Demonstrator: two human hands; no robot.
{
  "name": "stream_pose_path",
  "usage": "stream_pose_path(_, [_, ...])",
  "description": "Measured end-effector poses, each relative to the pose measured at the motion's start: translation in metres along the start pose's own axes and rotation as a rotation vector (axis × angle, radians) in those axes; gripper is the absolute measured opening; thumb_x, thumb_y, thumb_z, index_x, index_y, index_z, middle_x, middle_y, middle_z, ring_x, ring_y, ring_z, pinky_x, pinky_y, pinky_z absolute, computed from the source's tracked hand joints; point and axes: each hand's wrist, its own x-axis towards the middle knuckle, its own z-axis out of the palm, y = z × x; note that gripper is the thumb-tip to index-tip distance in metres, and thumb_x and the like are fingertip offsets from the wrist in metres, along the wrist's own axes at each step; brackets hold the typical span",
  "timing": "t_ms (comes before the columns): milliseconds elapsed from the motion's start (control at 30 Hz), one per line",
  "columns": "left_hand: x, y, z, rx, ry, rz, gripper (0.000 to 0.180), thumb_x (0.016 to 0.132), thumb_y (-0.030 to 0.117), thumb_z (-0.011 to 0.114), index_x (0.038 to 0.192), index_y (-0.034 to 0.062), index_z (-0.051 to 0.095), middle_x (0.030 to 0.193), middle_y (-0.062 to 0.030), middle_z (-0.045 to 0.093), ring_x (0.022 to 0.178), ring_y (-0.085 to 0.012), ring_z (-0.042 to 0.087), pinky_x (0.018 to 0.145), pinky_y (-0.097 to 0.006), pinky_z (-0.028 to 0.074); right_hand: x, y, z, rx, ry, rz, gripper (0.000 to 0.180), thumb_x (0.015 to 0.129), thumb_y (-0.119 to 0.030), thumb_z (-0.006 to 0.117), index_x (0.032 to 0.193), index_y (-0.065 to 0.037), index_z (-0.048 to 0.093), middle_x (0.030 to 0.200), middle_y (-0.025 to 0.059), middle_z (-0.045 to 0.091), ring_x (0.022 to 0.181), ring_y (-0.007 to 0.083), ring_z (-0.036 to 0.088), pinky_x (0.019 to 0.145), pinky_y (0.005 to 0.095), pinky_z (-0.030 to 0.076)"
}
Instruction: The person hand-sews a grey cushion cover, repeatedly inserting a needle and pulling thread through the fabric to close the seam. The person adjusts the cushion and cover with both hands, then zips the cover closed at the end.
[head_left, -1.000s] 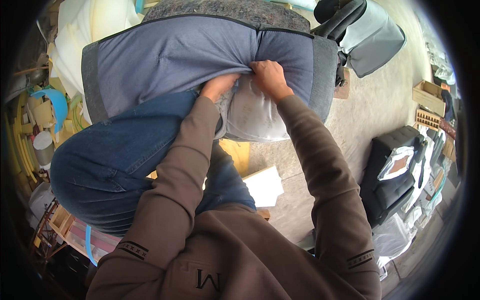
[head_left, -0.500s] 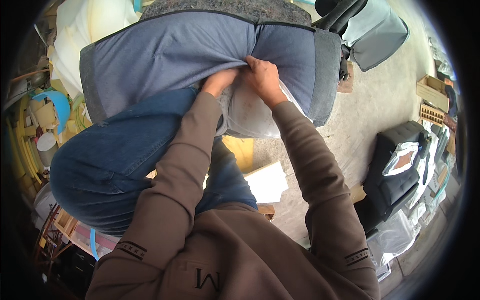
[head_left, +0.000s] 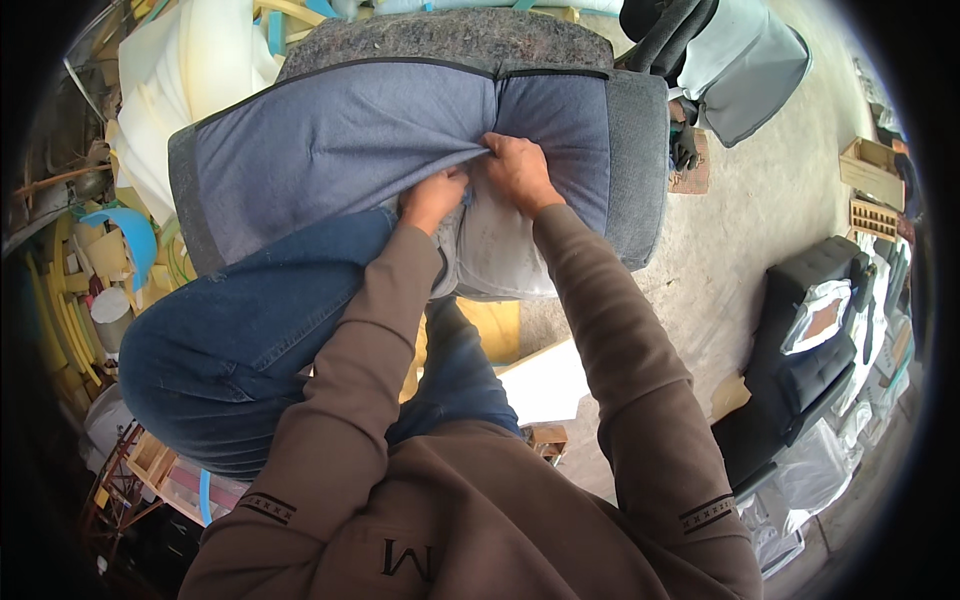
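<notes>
A blue-grey fabric cover [head_left: 380, 115] stretches from left to centre on the far side, the left hand [head_left: 431, 202] curled by its near edge, grip unclear, the right hand [head_left: 519, 172] pinching that edge beyond whitish lining [head_left: 502, 255], a black upholstered seat [head_left: 817, 375] at right.

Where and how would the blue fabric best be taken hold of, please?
Probably by the near edge of the blue fabric, pinched from the wearer's side: there it gathers into a narrow fold above the pale material, offering a slim grip, as the right hand shows.
</notes>
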Motion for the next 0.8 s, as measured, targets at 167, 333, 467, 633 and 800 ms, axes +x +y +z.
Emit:
stream_pose_path(167, [-0.007,0.007,0.002,-0.006,0.393,0.158,0.03,0.095,0.029,0.07,0.115,0.0114,0.082,0.114,-0.0203,0.08,0.106,-0.0454,0.075,0.09,-0.055,0.059,-0.004,-0.005,-0.009,0.029,-0.029,0.012,0.025,0.094,-0.03,0.07,0.109,-0.012,0.081,0.104,0.0217,0.079,0.102,0.0434,0.075,0.091,0.0528,0.058])
stream_pose_path(333, [-0.011,0.016,-0.004,0.018,0.469,0.308,0.026,0.094,0.02,0.07,0.114,0.0105,0.083,0.113,-0.0219,0.08,0.104,-0.0462,0.074,0.09,-0.056,0.058,-0.007,-0.013,-0.014,0.013,-0.021,-0.003,0.028,0.094,-0.027,0.068,0.113,-0.011,0.08,0.107,0.0231,0.078,0.105,0.044,0.074,0.093,0.052,0.058])
stream_pose_path(467, [-0.007,0.022,-0.006,0.041,0.396,0.301,0.026,0.09,0.016,0.073,0.114,0.012,0.083,0.112,-0.0206,0.08,0.101,-0.0441,0.074,0.089,-0.054,0.058,-0.01,-0.017,-0.021,-0.001,-0.073,0.013,0.032,0.095,-0.022,0.065,0.121,-0.008,0.079,0.113,0.0244,0.077,0.11,0.0452,0.073,0.097,0.0518,0.057])
stream_pose_path(633, [0.002,0.022,0.007,0.086,0.403,0.313,0.024,0.091,0.016,0.07,0.112,0.01,0.082,0.111,-0.022,0.079,0.102,-0.0453,0.074,0.091,-0.054,0.057,-0.013,-0.018,-0.023,0.0,-0.061,-0.002,0.033,0.095,-0.024,0.066,0.121,-0.009,0.079,0.114,0.0238,0.078,0.111,0.0449,0.073,0.098,0.052,0.057])
stream_pose_path(800, [0.012,0.013,0.007,0.165,0.363,0.317,0.026,0.09,0.015,0.069,0.113,0.0076,0.08,0.115,-0.0237,0.078,0.103,-0.0443,0.074,0.094,-0.054,0.058,-0.014,-0.017,-0.022,-0.003,-0.051,-0.001,0.033,0.095,-0.026,0.068,0.121,-0.008,0.079,0.114,0.0237,0.078,0.11,0.0448,0.073,0.097,0.0521,0.057])
